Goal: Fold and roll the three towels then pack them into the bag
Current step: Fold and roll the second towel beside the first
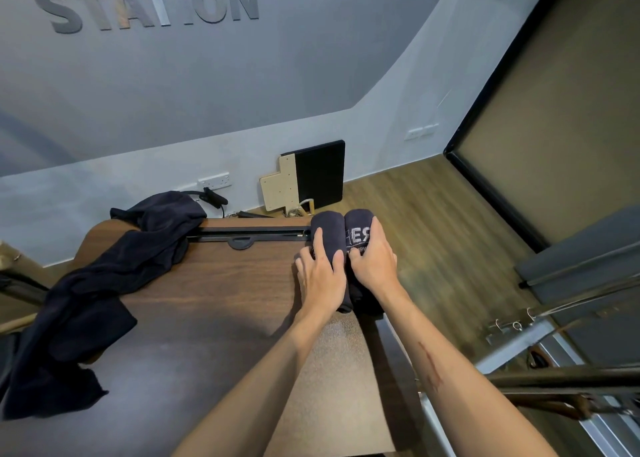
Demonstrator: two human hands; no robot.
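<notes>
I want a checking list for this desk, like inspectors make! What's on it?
Surface: dark brown wooden desk, far right corner in use.
Job's things: two rolled dark navy towels side by side at the right edge; unrolled dark navy cloth draped on the left.
Clutter: nothing seen.
Grips: left hand on the left roll; right hand on the printed roll.
Cables: black cable by the white wall socket.
Surroundings: grey wall, wooden floor, black board.

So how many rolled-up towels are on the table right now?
2. The left rolled towel lies under the left hand, the right rolled towel under the right hand, side by side at the table's far right corner.
</notes>
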